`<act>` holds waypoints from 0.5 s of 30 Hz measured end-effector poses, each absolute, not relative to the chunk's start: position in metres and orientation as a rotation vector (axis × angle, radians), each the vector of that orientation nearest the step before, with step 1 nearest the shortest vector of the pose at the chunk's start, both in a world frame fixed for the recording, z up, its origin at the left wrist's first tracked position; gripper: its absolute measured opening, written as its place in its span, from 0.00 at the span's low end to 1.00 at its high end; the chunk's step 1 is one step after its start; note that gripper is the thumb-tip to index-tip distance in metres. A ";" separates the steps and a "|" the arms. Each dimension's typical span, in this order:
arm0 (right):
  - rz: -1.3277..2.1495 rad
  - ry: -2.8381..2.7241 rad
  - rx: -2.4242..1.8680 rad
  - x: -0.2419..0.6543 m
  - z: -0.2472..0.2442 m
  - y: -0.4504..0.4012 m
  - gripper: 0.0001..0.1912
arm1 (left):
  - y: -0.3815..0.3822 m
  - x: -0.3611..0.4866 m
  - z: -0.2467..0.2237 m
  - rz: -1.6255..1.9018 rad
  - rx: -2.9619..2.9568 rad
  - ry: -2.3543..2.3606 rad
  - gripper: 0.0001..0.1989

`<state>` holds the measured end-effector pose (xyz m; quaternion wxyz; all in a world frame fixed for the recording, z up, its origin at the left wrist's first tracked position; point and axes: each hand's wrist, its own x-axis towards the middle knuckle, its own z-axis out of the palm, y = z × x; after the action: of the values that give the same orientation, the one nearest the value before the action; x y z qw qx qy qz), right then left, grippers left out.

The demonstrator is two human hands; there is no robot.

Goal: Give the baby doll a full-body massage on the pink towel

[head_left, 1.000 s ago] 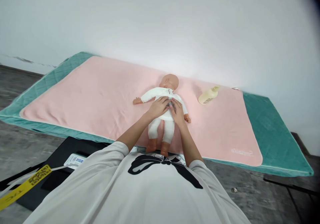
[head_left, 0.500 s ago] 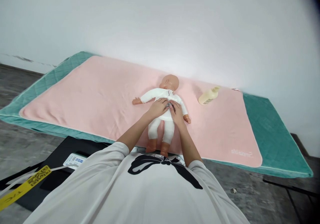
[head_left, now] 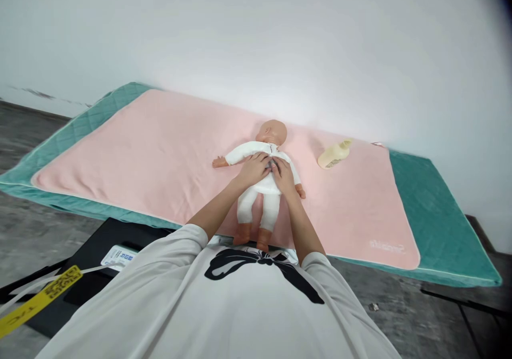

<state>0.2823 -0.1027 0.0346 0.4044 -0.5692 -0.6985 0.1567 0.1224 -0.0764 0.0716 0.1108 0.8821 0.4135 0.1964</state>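
So I'm leaning over a doll (head_left: 267,186) that's lying on a pink blanket (head_left: 180,151). I'm resting both palms on its white top: left hand (head_left: 253,170) on the left half of its middle, right hand (head_left: 284,176) on the right half. My fingertips are nearly meeting over a grey patch of print, and neither hand is clamping down on anything that I can see.

Writing check: the blanket is showing pale script in the corner to the right of the doll's feet, but it's looking too blurry to read. Down left of the doll, a yellow strip (head_left: 40,301) is showing square codes plus a few black characters I'm not managing to read. A white label (head_left: 119,257) with blue print is sitting on a black thing (head_left: 90,249) left of the doll's feet, also too small.

Containers: one cream bottle (head_left: 334,154), lying or leaning right of the doll. It's showing dark print low down, and I can't tell what it's holding.

Count: I'm seeing one doll, one bottle, one blanket and one green mattress (head_left: 432,204) stretching out underneath the doll and blanket.
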 end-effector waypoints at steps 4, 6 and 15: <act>0.421 -1.775 -1.450 0.282 0.029 -0.100 0.31 | -0.072 0.121 0.069 0.561 2.557 1.204 0.19; 0.432 -1.770 -1.451 0.281 0.027 -0.099 0.31 | -0.070 0.119 0.068 0.556 2.546 1.194 0.19; 0.399 -1.732 -1.432 0.285 0.036 -0.095 0.32 | -0.063 0.119 0.076 0.687 2.552 1.143 0.19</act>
<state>0.2849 -0.0946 0.0360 0.4164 -0.5704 -0.6899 0.1591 0.1190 -0.0629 0.0763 0.1307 0.8787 0.3934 0.2366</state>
